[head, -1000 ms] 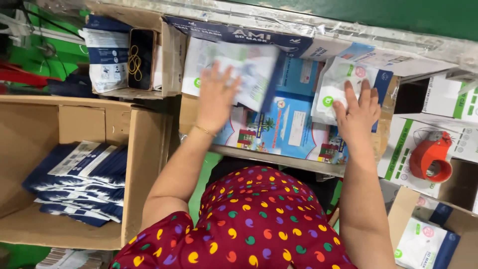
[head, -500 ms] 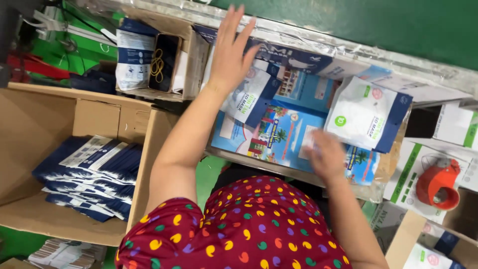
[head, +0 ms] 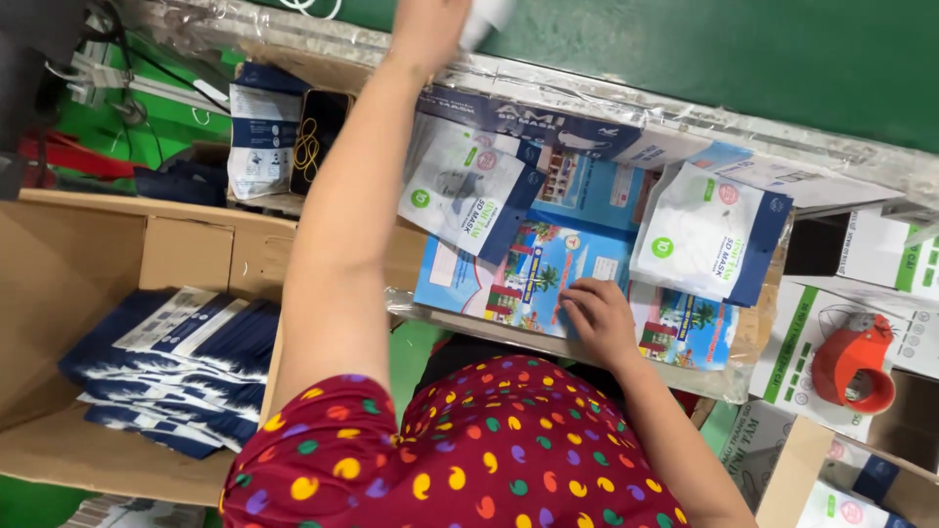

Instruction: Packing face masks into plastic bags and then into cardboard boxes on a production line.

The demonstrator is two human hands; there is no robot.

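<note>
Left hand (head: 425,24) stretched to the top edge of the frame, closed on a white packet (head: 486,15), mostly cut off. Right hand (head: 599,318) resting with curled fingers on the colourful booklet (head: 533,279) at centre, holding nothing. Flat white-and-navy mask pouches (head: 468,186) lying on the surface above it, another (head: 706,235) to the right. Likely light, thin and floppy, with slick film; best pinched at an edge or corner, thumb on top. Red tape dispenser (head: 853,364) at right.

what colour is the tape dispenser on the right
Red-orange, the tape dispenser shows best in the head view, resting on white-and-green boxes.
</note>
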